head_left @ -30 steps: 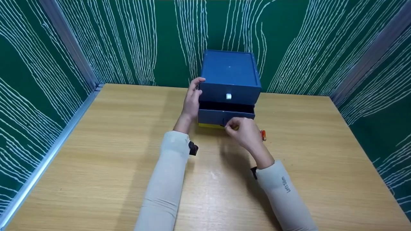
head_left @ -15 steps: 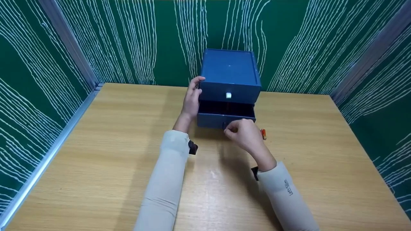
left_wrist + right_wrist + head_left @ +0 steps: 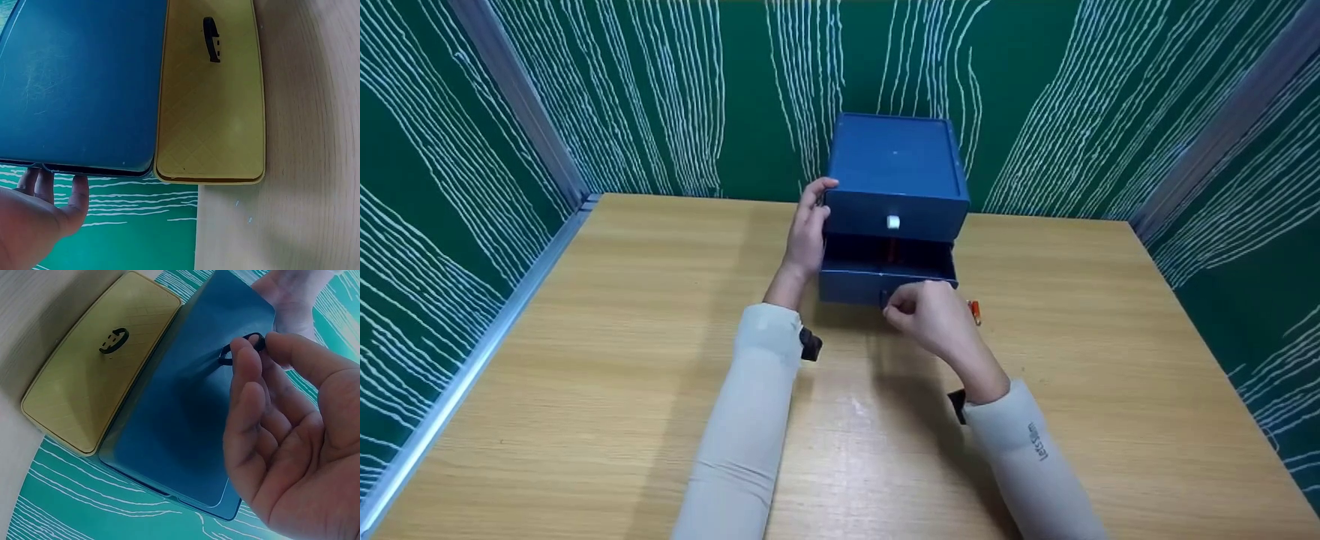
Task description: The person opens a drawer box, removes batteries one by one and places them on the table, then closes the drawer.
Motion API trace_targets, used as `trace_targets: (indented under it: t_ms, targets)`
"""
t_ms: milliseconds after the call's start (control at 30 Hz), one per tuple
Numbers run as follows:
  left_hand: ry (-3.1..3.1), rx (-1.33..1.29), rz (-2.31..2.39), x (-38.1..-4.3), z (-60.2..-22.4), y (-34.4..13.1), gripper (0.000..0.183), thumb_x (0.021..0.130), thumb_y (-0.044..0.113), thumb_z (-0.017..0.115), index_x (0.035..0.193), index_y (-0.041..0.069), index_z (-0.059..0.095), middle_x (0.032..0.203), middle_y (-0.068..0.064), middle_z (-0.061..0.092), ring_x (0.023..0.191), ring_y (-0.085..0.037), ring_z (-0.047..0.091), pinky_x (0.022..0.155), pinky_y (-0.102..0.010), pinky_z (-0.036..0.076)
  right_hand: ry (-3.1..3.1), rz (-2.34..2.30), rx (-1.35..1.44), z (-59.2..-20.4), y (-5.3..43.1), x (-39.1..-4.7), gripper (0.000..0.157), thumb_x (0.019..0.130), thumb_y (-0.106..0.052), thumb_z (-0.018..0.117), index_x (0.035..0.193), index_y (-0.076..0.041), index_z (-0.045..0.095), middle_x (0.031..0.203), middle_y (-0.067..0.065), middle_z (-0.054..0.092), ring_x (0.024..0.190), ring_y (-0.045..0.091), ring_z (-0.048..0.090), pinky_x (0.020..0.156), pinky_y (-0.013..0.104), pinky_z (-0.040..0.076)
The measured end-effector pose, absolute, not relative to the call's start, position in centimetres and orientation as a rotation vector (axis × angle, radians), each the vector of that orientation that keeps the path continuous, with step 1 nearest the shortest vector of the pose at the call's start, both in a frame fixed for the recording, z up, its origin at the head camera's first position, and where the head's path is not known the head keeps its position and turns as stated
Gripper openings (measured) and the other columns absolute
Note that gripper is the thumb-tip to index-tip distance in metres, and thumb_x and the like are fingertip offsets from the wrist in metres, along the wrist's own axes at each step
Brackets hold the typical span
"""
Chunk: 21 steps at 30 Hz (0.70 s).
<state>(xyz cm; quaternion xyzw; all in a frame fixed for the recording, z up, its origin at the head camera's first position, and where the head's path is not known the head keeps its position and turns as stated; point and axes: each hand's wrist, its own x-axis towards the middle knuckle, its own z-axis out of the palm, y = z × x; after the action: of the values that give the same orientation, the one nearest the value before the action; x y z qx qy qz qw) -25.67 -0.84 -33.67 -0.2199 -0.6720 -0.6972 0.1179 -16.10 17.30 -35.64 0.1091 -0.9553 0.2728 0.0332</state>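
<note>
A blue drawer cabinet [image 3: 894,154] stands at the back of the wooden table. Its top drawer [image 3: 855,214] is closed and has a white knob [image 3: 893,222]. Below it, a blue drawer [image 3: 847,286] is partly pulled out, and something reddish [image 3: 892,249] shows dimly inside. My right hand [image 3: 934,315] pinches this drawer's black loop handle [image 3: 225,354] between thumb and fingers. Against the cabinet's left side rests my left hand [image 3: 806,236], fingers extended and touching the side. A yellow bottom drawer [image 3: 216,112] with its own black handle [image 3: 211,39] is closed, hidden in the head view.
A small orange-red object [image 3: 976,312] lies on the table [image 3: 607,360] just right of my right hand, partly hidden. Green walls [image 3: 750,97] with white wavy lines enclose the table at the back and both sides. A metal rail [image 3: 457,382] runs along the left edge.
My right hand has drawn the blue drawer further out toward me. More of its inside shows, and the yellow drawer below has gone from the head view. My left hand has stayed put.
</note>
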Motion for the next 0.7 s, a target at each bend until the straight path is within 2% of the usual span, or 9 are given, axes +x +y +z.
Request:
trace_targets:
  t_ms: [700]
  targets:
    - [-1.979, -0.631, -2.077, -25.47, -33.57, -0.85, 0.037, 0.088, 0.001, 0.026, 0.122, 0.004, 0.039, 0.135, -0.008, 0.032, 0.127, -0.013, 0.026, 0.104, -0.031, 0.021, -2.999, 0.818, 0.356, -34.98, 17.62, -15.09, 0.005, 0.077, -0.024, 0.063, 0.073, -0.025, 0.064, 0.068, -0.007, 0.059, 0.063, 0.014, 0.052, 0.056, 0.026, 0.043]
